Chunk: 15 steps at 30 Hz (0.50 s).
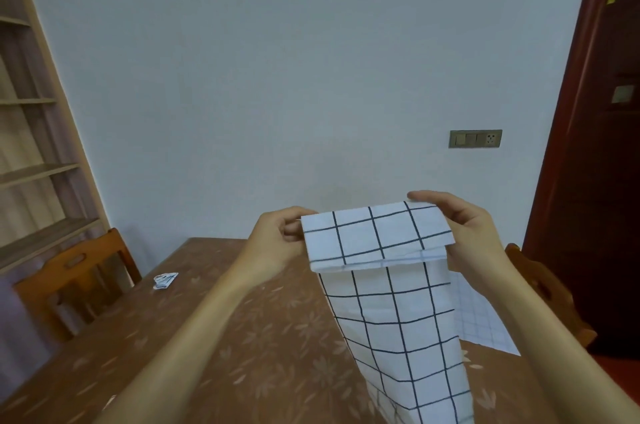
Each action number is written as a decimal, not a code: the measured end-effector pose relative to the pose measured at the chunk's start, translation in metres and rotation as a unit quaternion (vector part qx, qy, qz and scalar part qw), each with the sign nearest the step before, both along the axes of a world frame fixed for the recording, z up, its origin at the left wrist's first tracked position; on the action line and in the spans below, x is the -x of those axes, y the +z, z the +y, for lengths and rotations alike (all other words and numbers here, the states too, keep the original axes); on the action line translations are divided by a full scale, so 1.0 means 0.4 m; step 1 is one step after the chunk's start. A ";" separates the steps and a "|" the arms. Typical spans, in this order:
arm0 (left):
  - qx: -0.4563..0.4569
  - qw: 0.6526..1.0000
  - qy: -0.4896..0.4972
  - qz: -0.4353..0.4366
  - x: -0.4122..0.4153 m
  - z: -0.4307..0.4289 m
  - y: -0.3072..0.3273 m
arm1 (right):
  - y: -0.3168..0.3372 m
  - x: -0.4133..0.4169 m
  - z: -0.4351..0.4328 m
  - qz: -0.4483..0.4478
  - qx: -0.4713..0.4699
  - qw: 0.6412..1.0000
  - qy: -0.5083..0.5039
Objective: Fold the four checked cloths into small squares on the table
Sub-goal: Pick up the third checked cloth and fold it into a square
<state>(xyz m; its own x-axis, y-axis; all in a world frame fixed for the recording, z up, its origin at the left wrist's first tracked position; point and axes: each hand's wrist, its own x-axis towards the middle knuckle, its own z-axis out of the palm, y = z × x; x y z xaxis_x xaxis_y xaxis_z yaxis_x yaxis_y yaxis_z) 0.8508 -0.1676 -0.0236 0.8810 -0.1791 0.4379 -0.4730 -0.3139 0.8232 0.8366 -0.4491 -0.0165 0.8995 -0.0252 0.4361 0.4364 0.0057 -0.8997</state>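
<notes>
Left hand (pixel 277 236) and right hand (pixel 464 226), both raised above the table (pixel 221 319), each pinch one end of the top fold of one checked cloth (pixel 391 302); fingers are closed on the fabric. The cloth, white with dark grid lines, is doubled over at the top and hangs down toward the near table edge. A second, paler sheet (pixel 481 316) shows behind it at right. One small crumpled wrapper (pixel 165 280) lies on the patterned tabletop at left. Two wooden chairs: one at left (pixel 72 271), one at right (pixel 540 281). One switch plate (pixel 475 138) on the wall.
</notes>
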 end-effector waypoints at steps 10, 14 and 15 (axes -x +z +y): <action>0.130 0.991 0.041 -0.001 0.004 0.013 0.045 | -0.035 0.011 0.023 0.060 0.150 0.980 0.119; 0.105 0.992 0.066 -0.030 -0.002 -0.002 0.042 | -0.008 -0.020 0.046 -0.093 0.184 0.979 -0.004; 0.100 0.991 0.075 -0.039 -0.001 -0.005 0.040 | 0.002 -0.028 0.052 -0.124 0.177 0.976 -0.019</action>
<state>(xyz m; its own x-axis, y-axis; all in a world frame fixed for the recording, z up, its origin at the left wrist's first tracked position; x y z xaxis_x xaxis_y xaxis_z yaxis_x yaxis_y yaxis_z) 0.8513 -0.1697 -0.0078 0.8532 0.0478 0.5194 -0.4982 -0.2200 0.8387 0.8480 -0.4281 -0.0158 0.7670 0.1363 0.6271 0.6345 -0.3070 -0.7093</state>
